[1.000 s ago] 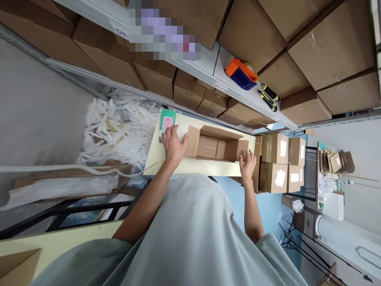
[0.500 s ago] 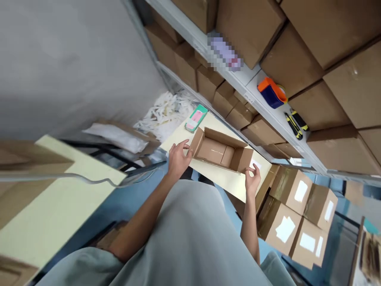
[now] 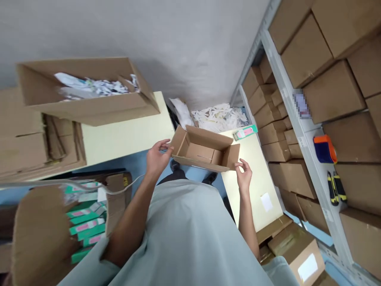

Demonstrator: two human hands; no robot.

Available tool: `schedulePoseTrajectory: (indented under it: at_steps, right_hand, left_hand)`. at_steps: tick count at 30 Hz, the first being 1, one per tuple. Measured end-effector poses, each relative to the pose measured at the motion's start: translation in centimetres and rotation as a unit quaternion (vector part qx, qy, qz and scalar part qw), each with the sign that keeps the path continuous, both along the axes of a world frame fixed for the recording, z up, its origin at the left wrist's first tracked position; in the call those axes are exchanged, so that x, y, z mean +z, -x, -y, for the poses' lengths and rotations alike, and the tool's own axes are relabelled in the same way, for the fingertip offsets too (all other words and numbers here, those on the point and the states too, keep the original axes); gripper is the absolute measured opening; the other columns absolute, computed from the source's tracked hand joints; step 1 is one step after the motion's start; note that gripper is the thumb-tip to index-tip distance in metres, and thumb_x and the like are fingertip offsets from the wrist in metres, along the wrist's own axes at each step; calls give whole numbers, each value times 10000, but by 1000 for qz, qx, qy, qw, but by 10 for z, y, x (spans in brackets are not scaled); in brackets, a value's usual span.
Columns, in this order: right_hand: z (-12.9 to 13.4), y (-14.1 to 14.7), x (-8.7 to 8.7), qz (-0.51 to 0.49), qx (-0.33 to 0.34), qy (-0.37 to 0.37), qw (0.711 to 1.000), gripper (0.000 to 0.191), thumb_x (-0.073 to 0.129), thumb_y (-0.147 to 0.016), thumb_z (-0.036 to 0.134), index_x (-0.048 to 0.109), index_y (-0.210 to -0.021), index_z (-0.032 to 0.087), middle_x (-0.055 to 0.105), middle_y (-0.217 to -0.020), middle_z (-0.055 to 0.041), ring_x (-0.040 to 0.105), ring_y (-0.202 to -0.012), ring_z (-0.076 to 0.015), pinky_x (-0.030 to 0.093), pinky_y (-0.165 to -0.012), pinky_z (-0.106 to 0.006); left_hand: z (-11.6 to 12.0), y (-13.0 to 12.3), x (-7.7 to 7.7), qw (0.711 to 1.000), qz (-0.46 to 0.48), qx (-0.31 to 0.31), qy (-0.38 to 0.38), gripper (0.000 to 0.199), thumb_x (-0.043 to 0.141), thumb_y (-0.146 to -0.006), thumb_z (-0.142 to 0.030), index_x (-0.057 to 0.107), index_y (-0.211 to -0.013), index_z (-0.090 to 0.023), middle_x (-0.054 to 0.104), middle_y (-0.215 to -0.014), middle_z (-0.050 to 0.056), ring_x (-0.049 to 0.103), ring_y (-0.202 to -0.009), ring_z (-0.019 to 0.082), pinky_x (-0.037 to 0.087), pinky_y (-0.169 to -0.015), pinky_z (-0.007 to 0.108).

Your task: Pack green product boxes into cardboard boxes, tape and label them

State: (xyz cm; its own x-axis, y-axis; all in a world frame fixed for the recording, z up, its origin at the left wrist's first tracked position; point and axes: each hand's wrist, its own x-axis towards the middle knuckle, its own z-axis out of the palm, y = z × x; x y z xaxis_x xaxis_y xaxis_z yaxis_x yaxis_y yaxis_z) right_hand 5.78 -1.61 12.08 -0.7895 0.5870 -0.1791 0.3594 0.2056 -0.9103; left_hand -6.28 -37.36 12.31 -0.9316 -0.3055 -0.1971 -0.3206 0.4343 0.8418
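An open-topped cardboard box (image 3: 200,151) hangs in front of me over the gap between two tables, its end flaps raised and nothing in it. My left hand (image 3: 157,157) pinches the flap at its left end. At the right end, my right hand (image 3: 243,173) grips the other flap between thumb and fingers. Just beyond the box's right corner, a green and pink packet (image 3: 245,132) lies on the cream table (image 3: 258,178). A white paper label (image 3: 266,201) rests on the same table, right of my right hand.
On the left table (image 3: 125,133) stands a large carton (image 3: 98,107) holding paper scraps. Below it, a carton (image 3: 38,234) holds several green packets (image 3: 87,226). Cartons fill the shelf rack (image 3: 285,79), which also carries a tape dispenser (image 3: 324,149) and cutters (image 3: 336,188). Shredded paper (image 3: 220,117) lies by the wall.
My view has swung left, bringing the left table and its cartons into sight. The cardboard box, still in both hands, has moved from over the right table toward the left one.
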Motion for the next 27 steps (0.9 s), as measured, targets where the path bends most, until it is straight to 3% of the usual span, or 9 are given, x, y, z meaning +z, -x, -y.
schedulePoseTrajectory:
  at_steps: [6,11,15,20,24,27]
  right_hand:
    - [118,91,-6,-30,169,-21,985,478,751,-930,534,818,-1237,173,877,-1051,-104,825,-1083,-299,611,-1183,-538]
    - [230,160,-19,-44,233,-31,971,452,733,-953,516,823,-1235,174,887,-1131,-138,831,-1095,-305,641,-1123,-513]
    - [311,202,-25,-39,275,-35,960,420,750,-953,498,833,-1209,176,887,-1164,-147,833,-1112,-305,639,-1141,-516]
    - [375,234,-26,-21,297,-47,954,378,780,-943,479,835,-1179,189,891,-1138,-131,836,-1089,-296,655,-1122,-505]
    - [389,249,-21,18,314,-74,946,384,776,-933,484,822,-1171,186,891,-1068,-126,847,-1067,-314,669,-1082,-515]
    - [390,262,-5,15,318,-133,939,421,776,-940,515,814,-1204,188,889,-1125,-148,841,-1133,-333,651,-1122,-537]
  left_hand:
    - [132,-7,-2,991,-8,134,21,306,734,-813,-303,784,-1100,-208,754,-1054,53,747,-1049,259,633,-1091,445]
    - [252,-11,-12,978,-21,205,41,371,720,-840,-286,762,-1199,-199,751,-1092,61,738,-1090,271,626,-1138,475]
    - [324,-4,-18,973,-32,224,49,398,697,-879,-290,755,-1261,-195,739,-1137,78,744,-1115,287,627,-1157,500]
    - [379,14,-31,977,-20,205,52,449,682,-900,-313,760,-1321,-177,715,-1165,116,764,-1137,326,614,-1178,519]
    - [404,19,-46,982,4,187,37,526,687,-907,-345,736,-1408,-195,739,-1199,126,772,-1186,348,609,-1178,536]
    - [417,23,-46,982,26,185,18,571,711,-929,-389,692,-1471,-210,772,-1212,114,762,-1233,345,591,-1213,560]
